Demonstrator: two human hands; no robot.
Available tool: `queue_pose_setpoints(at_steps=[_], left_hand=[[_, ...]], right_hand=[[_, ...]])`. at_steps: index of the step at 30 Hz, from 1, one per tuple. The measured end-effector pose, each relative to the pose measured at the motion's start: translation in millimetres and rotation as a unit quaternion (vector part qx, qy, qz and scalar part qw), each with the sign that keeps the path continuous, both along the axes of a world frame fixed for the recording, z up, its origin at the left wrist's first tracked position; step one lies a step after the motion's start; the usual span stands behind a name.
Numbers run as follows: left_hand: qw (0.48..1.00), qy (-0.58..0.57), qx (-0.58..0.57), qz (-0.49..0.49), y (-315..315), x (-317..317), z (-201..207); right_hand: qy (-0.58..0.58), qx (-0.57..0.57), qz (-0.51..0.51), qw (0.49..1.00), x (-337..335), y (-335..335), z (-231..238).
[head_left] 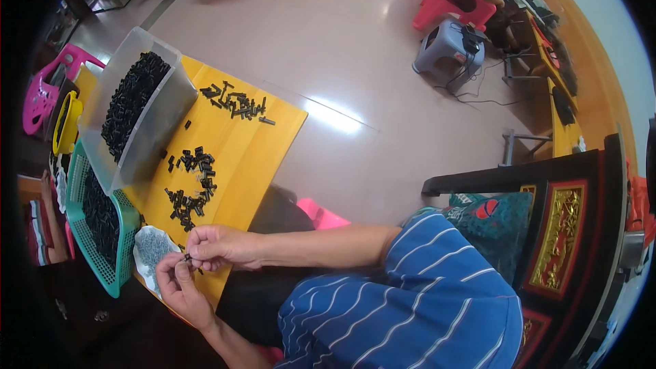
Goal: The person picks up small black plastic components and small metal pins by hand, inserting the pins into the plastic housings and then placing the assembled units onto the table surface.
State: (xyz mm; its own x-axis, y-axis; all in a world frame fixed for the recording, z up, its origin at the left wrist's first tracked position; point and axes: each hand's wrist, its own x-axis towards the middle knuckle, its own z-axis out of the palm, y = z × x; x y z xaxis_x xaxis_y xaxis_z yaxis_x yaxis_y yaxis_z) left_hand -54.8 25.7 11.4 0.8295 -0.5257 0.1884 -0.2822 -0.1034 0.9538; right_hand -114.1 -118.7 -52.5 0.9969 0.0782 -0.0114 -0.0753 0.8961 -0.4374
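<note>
My right hand (222, 244) and my left hand (183, 290) meet over the near end of the yellow table. Their fingertips pinch a small black part (188, 257) between them; its exact shape is too small to make out. Beside my fingers lies a white dish (141, 254) filled with tiny silvery pieces, perhaps pins or screws. Just beyond my hands, a loose heap of small black parts (184, 208) spreads over the wood, with another cluster (198, 160) farther up. A third group of black pieces (236, 104) is scattered at the table's far end.
A clear plastic bin (154, 130) full of black parts stands on the table's left side. Next to it, a green basket (123, 232) holds more dark pieces. Another person's arm (51, 212) shows at far left. A grey stool (441, 55) with cables stands across the floor.
</note>
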Motion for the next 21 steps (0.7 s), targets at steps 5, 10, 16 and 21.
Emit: queue_pose_setpoints(at_steps=[5,10,16,21], left_hand=[[1.000,0.020,-0.002,0.013,3.1,-1.8,0.1],[0.997,0.029,0.007,-0.067,17.9,12.3,-0.1],[0.975,0.169,-0.065,-0.129,18.8,13.8,3.2],[0.975,0.197,-0.028,-0.097,25.9,9.7,18.1]], right_hand=[[0.001,-0.035,-0.004,0.999,-0.8,1.3,1.1],[-0.012,-0.051,-0.008,0.999,-2.5,2.0,3.1],[-0.038,-0.087,0.019,0.995,-5.5,-5.5,9.2],[-0.082,-0.081,0.067,0.991,-2.4,-2.2,15.7]])
